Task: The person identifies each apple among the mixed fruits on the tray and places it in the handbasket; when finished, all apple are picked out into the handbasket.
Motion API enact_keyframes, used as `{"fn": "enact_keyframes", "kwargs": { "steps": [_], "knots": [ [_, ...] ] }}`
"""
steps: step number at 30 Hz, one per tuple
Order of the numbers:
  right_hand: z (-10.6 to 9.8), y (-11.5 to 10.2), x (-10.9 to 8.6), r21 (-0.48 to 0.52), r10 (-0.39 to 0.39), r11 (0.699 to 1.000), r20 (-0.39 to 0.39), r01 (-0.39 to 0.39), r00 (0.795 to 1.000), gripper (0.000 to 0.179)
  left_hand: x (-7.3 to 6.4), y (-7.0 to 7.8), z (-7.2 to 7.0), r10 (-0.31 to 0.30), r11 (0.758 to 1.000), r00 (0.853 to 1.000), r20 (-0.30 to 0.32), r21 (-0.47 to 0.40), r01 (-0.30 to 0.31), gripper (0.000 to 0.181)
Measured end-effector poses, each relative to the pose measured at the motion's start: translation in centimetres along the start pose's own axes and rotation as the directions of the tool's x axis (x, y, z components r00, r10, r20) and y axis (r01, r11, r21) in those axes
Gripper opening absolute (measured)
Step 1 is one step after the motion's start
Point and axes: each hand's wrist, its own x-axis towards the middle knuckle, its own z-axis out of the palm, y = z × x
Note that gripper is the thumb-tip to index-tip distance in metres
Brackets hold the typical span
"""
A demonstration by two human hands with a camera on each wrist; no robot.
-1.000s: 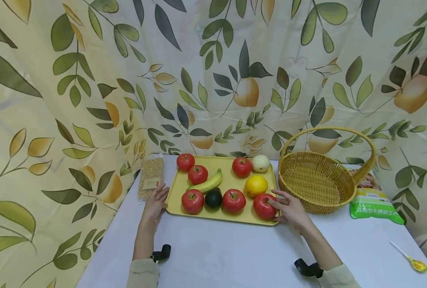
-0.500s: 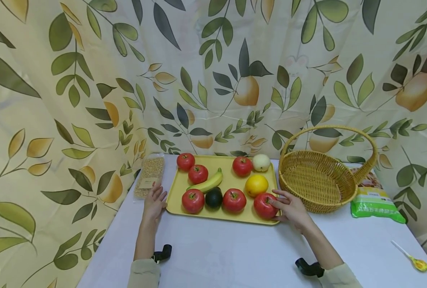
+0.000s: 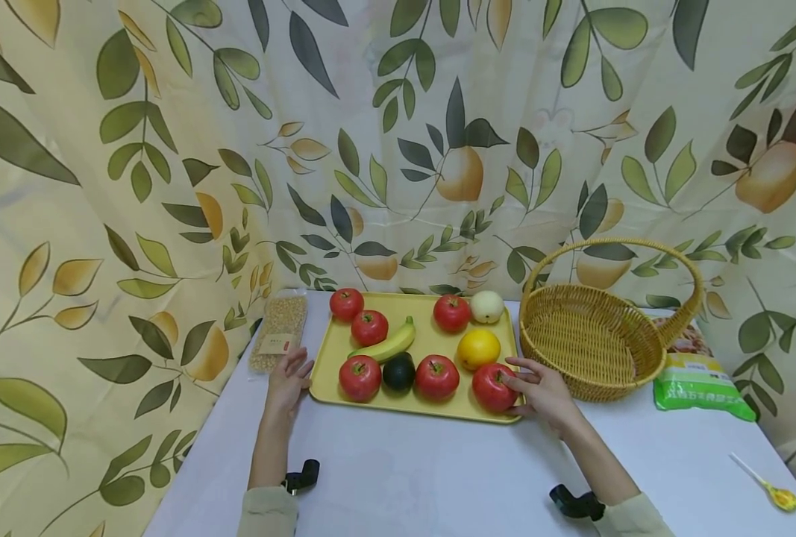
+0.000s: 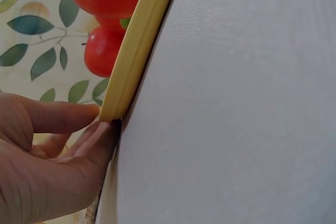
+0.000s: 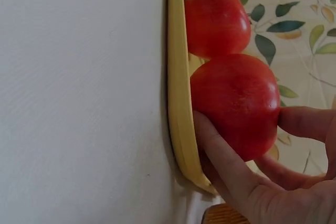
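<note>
Head view, lower middle: right hand [image 3: 545, 393] clasped a red fruit [image 3: 490, 389]; left hand [image 3: 286, 384], loosely spread, touched the yellow tray [image 3: 423, 327].

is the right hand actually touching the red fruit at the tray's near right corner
Touching. The right wrist view shows it: one fingertip of the right hand meets the edge of the red fruit, with no gap.

the apple [image 5: 236, 103] in the right fingers [image 5: 226, 156] was red, the tray [image 3: 424, 319] beside them yellow, and the basket [image 3: 592, 386] past them golden brown in a woven pattern. beyond the left fingers [image 4: 65, 116], the bag [image 3: 283, 315] was tan with a cream label [image 3: 277, 344]. behind all the fingers, green leaves [image 3: 117, 63] and orange fruit [image 3: 460, 173] patterned the cream curtain [image 3: 398, 190].
</note>
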Motion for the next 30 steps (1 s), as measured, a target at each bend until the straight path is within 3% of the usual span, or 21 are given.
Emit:
{"fn": "enact_keyframes", "kwargs": {
  "steps": [14, 22, 30],
  "knots": [
    [-0.1, -2.0, -1.4, -0.105, -0.039, 0.994, -0.016, 0.037, 0.999, 0.06, 0.6, 0.0, -0.2, 0.003, 1.0, 0.999, 0.052, 0.017, -0.004, 0.081],
    [-0.8, -3.7, -2.0, -0.093, -0.051, 0.994, 0.006, 0.051, 0.999, 0.059, 0.6, 0.3, -0.1, -0.004, 1.0, 1.0, 0.028, 0.011, 0.003, 0.071],
    [-1.8, -5.5, -2.0, -0.06, -0.087, 0.994, 0.043, 0.09, 0.995, 0.063, 0.7, -0.2, -0.4, -0.016, 1.0, 1.0, 0.026, -0.001, 0.016, 0.078]
  ]
}}
